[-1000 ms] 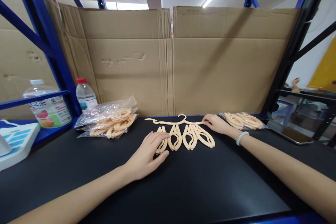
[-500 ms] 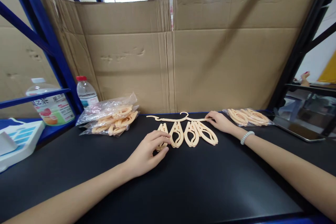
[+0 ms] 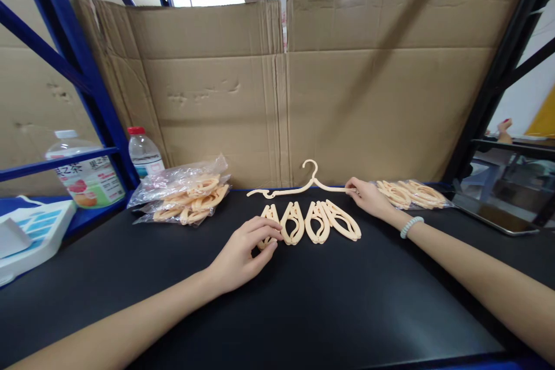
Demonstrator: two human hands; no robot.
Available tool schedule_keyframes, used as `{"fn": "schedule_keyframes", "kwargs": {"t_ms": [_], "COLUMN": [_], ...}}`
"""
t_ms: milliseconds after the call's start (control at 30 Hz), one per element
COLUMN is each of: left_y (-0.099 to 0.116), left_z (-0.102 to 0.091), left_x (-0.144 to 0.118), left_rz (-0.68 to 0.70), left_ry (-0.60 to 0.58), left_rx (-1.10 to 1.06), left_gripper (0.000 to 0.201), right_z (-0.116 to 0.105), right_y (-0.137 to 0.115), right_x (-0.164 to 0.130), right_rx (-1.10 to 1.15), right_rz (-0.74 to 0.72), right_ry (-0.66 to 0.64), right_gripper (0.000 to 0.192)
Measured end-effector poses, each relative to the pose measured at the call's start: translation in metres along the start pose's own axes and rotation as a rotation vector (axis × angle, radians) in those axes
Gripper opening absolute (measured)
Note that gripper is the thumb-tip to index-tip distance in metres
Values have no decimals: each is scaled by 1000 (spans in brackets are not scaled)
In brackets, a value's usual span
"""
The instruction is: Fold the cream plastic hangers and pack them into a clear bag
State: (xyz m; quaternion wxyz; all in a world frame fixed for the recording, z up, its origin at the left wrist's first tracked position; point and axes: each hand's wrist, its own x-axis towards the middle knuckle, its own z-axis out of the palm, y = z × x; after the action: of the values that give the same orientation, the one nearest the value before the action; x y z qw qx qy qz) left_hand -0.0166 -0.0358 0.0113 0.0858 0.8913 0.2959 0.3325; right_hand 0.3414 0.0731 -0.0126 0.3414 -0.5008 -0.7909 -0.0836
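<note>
An unfolded cream plastic hanger (image 3: 299,188) is tilted up at the back of the black table, its hook pointing upward. My right hand (image 3: 368,196), closed, pinches the right end of its arm. Below it several folded hangers (image 3: 317,222) lie in a row on the table. My left hand (image 3: 247,248) rests over the leftmost folded hanger (image 3: 269,217), fingers loosely curved and apart from the thumb. The fingers partly hide that hanger, and I cannot tell whether they touch it.
Plastic bags of folded hangers (image 3: 191,202) lie at the back left, and another bag (image 3: 410,193) at the back right beside a dark flat tray (image 3: 494,217). Bottles (image 3: 145,153) stand at the left rack. Cardboard (image 3: 368,98) walls off the back of the black table (image 3: 303,300).
My right hand has shifted slightly right, and the unfolded hanger has lifted away from the folded row, its hook now higher. My left hand has stayed almost still.
</note>
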Motion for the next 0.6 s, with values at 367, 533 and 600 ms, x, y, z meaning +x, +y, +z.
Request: {"fn": "schedule_keyframes", "kwargs": {"t_ms": [367, 533, 600], "left_y": [-6, -16, -18], "left_z": [-1, 6, 7], "left_x": [3, 6, 6], "left_rz": [-314, -489, -541], "left_ry": [128, 282, 355], "left_rx": [-171, -468, -534], "left_gripper": [24, 44, 50], "right_z": [-53, -65, -61], "right_y": [-22, -51, -60], "right_x": [8, -14, -25], "right_rx": [-19, 30, 53], "right_rz": [17, 11, -17], "right_ry": [282, 305, 254], "right_gripper": [18, 15, 13]}}
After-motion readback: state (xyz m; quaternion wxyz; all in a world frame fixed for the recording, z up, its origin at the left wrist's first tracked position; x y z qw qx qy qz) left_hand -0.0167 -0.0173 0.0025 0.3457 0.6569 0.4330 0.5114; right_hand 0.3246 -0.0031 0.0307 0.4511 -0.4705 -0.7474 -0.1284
